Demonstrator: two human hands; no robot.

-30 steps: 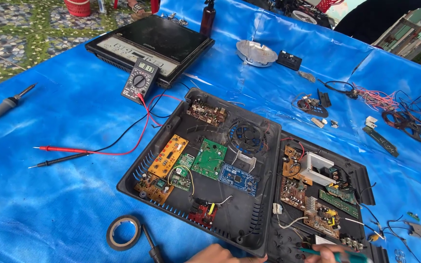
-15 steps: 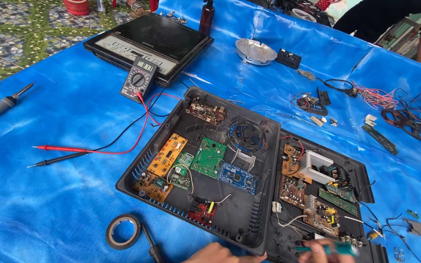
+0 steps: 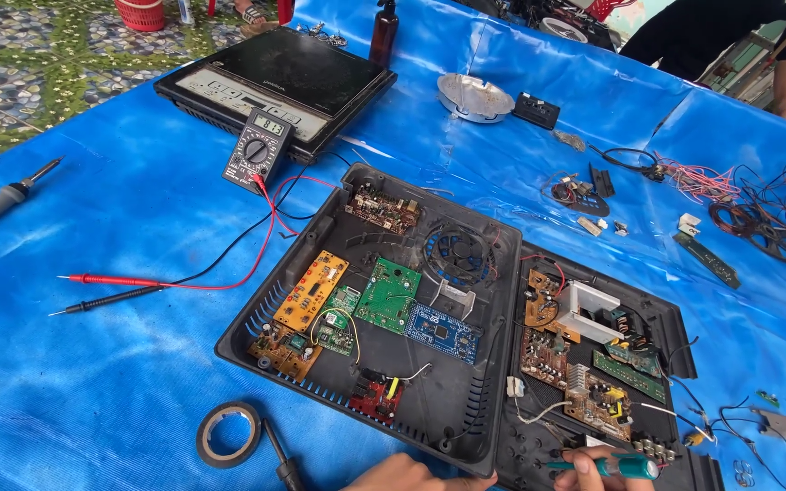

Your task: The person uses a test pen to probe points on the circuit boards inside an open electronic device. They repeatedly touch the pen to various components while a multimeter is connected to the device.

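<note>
Screwdriver (image 3: 607, 466), teal-handled, was pinched in the right hand (image 3: 593, 475) over the opened black casing (image 3: 502, 427); boards beyond the grip lay exposed, still wired. Left hand (image 3: 402, 475) rested beside it, grasp unclear.

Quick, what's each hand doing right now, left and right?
Left hand: rests at the near edge of the open black case; grip cannot be told.
Right hand: closed on a teal-handled screwdriver.
</note>
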